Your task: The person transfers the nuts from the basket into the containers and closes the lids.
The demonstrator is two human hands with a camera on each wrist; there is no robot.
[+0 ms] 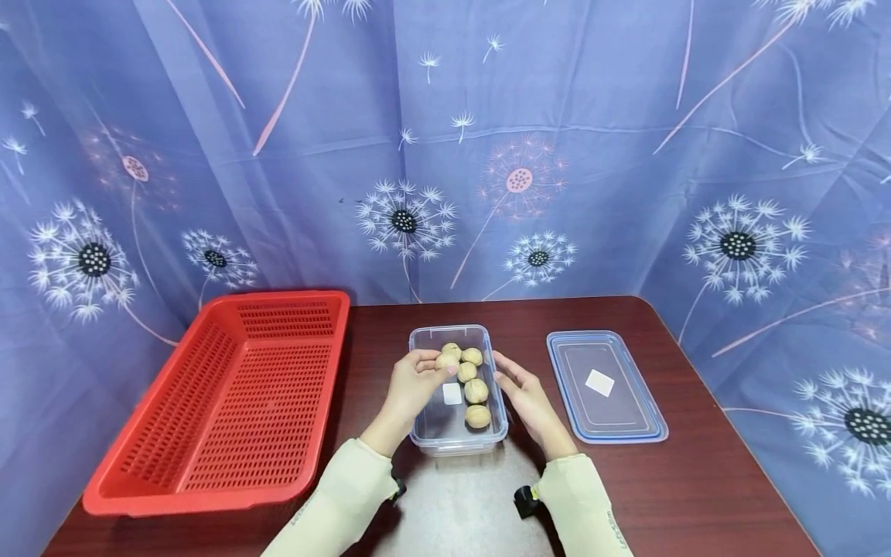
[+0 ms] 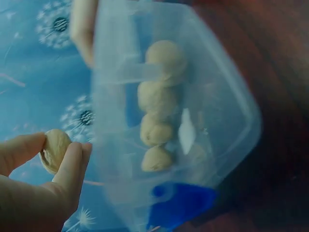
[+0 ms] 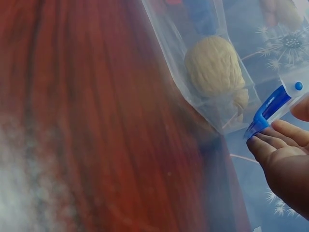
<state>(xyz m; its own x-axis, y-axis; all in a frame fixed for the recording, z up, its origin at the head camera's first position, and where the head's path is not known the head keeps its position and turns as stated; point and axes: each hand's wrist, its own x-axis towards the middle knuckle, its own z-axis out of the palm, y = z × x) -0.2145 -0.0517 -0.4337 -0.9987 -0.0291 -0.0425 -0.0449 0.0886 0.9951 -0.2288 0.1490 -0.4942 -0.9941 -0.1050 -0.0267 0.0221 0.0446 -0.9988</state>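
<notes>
A clear plastic box [image 1: 431, 422] stands on the table with several walnuts [image 1: 476, 391] in a rough row along its right side. My left hand [image 1: 411, 387] is over the box's left part and pinches one walnut [image 2: 56, 151] between thumb and fingertips. In the left wrist view that walnut shows apart from the others. At the box's right wall, my right hand [image 1: 525, 394] has its fingers extended. Its fingertips touch the box near a blue clip [image 3: 270, 110], with the thumb apart from them. A white square label [image 1: 452, 394] lies at the box's bottom.
To the left is a large red perforated basket [image 1: 327, 387] with nothing in it. A clear lid with a blue rim [image 1: 605, 424] lies flat at the right of the box. Behind the dark wooden table [image 1: 696, 480] hangs a blue dandelion-print curtain [image 1: 459, 255].
</notes>
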